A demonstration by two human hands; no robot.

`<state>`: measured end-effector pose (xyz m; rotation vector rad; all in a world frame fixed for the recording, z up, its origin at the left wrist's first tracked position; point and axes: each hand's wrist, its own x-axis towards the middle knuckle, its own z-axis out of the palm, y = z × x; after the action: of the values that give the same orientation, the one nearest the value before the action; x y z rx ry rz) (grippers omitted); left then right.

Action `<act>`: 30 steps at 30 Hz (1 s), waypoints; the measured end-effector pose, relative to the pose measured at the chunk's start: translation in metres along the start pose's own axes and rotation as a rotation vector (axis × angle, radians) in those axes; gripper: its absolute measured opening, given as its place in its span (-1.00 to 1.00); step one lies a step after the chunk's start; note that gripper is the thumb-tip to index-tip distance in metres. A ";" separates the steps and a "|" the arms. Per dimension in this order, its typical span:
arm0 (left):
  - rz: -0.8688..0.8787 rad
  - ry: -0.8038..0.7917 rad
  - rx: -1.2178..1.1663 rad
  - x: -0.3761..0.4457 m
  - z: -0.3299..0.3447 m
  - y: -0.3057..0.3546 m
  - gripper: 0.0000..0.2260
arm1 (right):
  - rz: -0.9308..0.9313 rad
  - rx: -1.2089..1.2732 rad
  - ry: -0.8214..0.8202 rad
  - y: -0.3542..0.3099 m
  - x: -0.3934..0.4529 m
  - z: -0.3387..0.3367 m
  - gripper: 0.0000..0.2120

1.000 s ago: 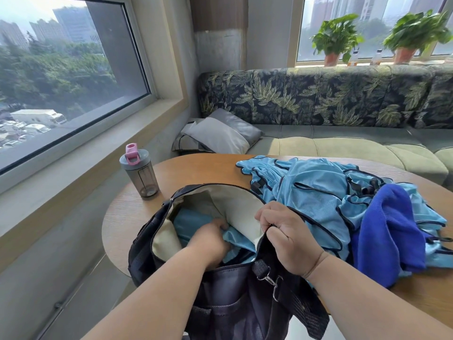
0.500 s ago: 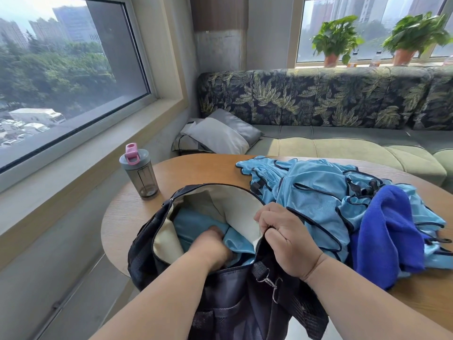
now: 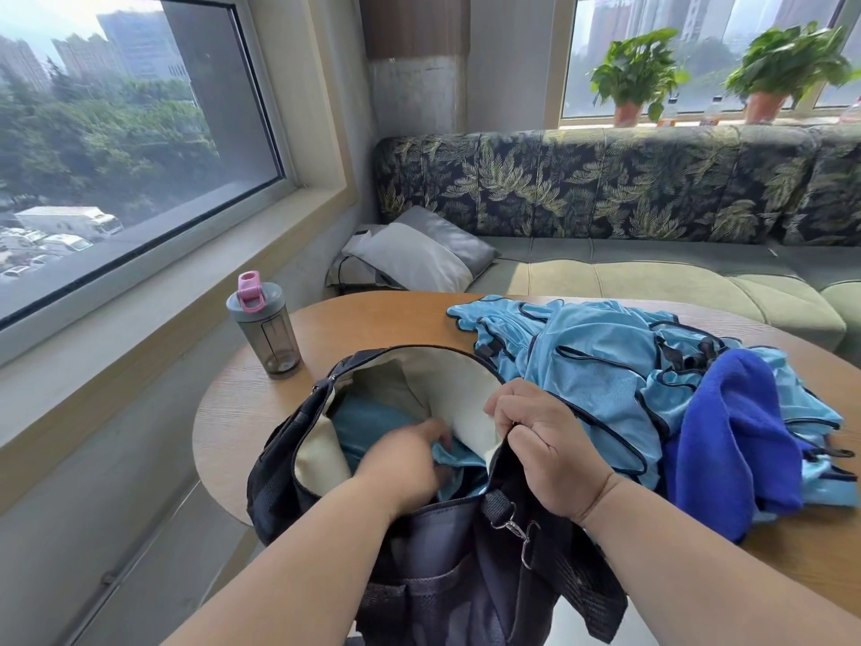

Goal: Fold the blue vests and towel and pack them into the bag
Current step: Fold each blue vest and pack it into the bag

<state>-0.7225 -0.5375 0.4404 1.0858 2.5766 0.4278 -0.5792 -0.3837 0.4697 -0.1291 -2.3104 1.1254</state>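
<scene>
Daylight from two windows falls on a round wooden worktop (image 3: 372, 319) beside a leaf-patterned sofa (image 3: 605, 188). On its near edge the right hand (image 3: 545, 449) has a curled grip on the rim of a dark bag (image 3: 442, 552), fingers and thumb pinching the cream lining so that the mouth is held wide. The left hand (image 3: 400, 463) is down inside the mouth, on a light blue vest (image 3: 368, 424) already lying in the bag; this hand is blurred and I cannot tell whether its grip is closed on the cloth or only pressing it. Just right of the bag, touching it, lies a loose heap of more vests (image 3: 591, 361), with a dark blue towel (image 3: 736, 435) draped over the heap's right side. Left of the bag, apart from it, stands a grey bottle (image 3: 263, 326) with a pink cap. Farther back, a grey cushion (image 3: 419, 254) lies on the sofa seat and two potted plants (image 3: 633, 72) stand on the sill.
</scene>
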 end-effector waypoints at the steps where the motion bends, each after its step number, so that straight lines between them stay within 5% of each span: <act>1: 0.002 -0.047 0.033 -0.001 -0.001 0.000 -0.81 | -0.006 0.009 0.011 0.000 0.001 0.000 -0.89; 9: -0.107 -0.285 0.194 -0.005 -0.016 0.017 -0.72 | -0.036 0.036 0.063 -0.001 0.006 -0.010 -0.88; 14: -0.221 -0.253 0.061 -0.011 -0.036 0.018 -0.64 | -0.059 -0.036 0.070 -0.003 0.004 -0.005 -0.81; 21: -0.408 -0.065 0.209 -0.023 -0.069 -0.017 -0.66 | -0.036 -0.132 0.121 0.000 0.019 0.002 -0.55; 30: -0.571 0.044 0.059 -0.032 -0.116 -0.020 -0.05 | -0.162 -0.216 -0.025 -0.023 0.105 0.000 -0.53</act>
<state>-0.7595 -0.5913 0.5429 0.3183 2.7908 0.2325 -0.6635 -0.3654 0.5333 -0.0087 -2.4113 0.8016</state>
